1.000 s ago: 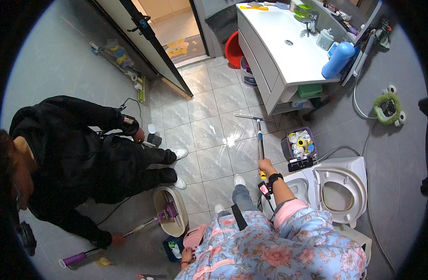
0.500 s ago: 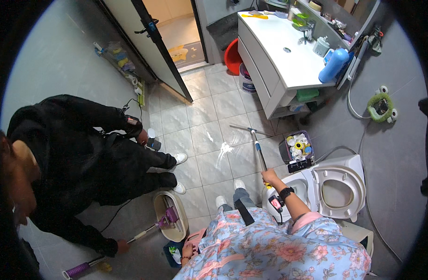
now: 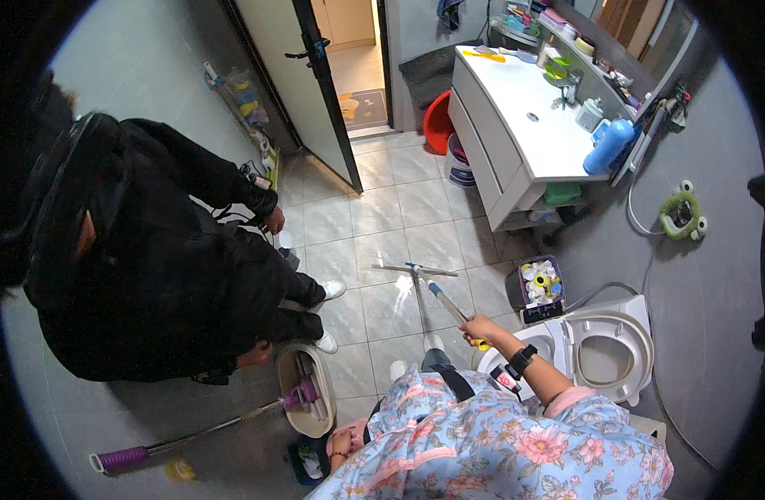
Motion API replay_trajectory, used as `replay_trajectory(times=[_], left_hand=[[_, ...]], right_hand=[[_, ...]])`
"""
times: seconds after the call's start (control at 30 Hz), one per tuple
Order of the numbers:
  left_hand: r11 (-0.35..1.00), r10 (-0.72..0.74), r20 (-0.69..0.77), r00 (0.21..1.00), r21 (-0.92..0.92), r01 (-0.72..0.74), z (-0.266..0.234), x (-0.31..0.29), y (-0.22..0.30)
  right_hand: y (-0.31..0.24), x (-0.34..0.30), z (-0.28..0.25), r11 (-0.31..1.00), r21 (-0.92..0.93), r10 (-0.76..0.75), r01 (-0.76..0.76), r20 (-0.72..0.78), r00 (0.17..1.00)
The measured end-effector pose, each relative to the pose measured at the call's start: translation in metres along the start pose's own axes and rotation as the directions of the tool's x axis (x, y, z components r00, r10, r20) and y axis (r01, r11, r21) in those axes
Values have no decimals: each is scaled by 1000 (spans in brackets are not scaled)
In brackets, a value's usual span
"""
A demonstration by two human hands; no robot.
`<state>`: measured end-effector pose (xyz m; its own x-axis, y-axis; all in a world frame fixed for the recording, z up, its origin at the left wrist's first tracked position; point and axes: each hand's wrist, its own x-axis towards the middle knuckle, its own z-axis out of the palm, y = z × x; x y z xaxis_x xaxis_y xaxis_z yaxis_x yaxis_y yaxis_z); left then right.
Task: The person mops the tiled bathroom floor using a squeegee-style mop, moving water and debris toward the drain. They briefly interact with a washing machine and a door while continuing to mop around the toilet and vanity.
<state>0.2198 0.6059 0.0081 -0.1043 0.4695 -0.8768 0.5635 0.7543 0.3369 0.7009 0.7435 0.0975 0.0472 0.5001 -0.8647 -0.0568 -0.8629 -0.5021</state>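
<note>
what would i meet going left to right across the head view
Purple mop handle, beige bucket, squeegee blade, right hand, waste bin, raised toilet seat, green frog-eyed ring.

One head-worn fisheye view, looking down and ahead, well above the tiled floor (image 3: 424,202)

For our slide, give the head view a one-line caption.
The wearer's right hand grips a long-handled squeegee over a tiled floor, near a toilet.
</note>
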Motion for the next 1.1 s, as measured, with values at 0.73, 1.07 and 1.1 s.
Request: replay_trajectory(times=[0.73, 1.07, 1.1], left_hand=[[982, -92, -158, 983, -179, 63, 74, -6, -107], [986, -92, -215, 972, -154, 59, 111, -25, -112], [987, -92, -220, 971, -147, 60, 112, -27, -111]], right_hand=[[-127, 98, 0, -68, -953, -346, 295, 300, 889], [-134, 142, -18, -311, -944, -381, 108, 228, 896], [-131, 145, -27, -309, -948, -387, 74, 197, 901]])
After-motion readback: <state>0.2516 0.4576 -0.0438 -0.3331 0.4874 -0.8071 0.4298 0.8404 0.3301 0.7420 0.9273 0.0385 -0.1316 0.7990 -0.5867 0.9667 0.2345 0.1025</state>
